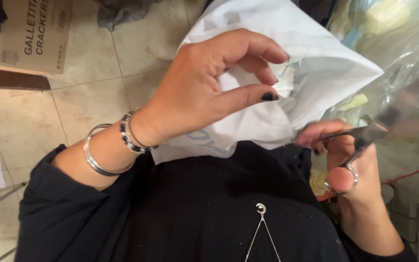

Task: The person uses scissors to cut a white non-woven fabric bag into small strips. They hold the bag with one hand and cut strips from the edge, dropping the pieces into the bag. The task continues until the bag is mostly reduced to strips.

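Note:
My left hand holds a piece of white fabric up in front of my chest, pinching its edge between thumb and fingers. The fabric bunches and folds under the palm, with a pale blue print near its lower edge. My right hand grips metal scissors at the lower right, fingers through the handles, blades blurred and pointing right, close to the fabric's lower edge. Silver bangles and a dark bead bracelet sit on my left wrist. Both sleeves are black.
A beige tiled floor lies below. A brown cardboard box rests at the top left. A clear plastic bag with coloured scraps fills the right side. A red cord runs at the right. A silver pendant hangs on my black top.

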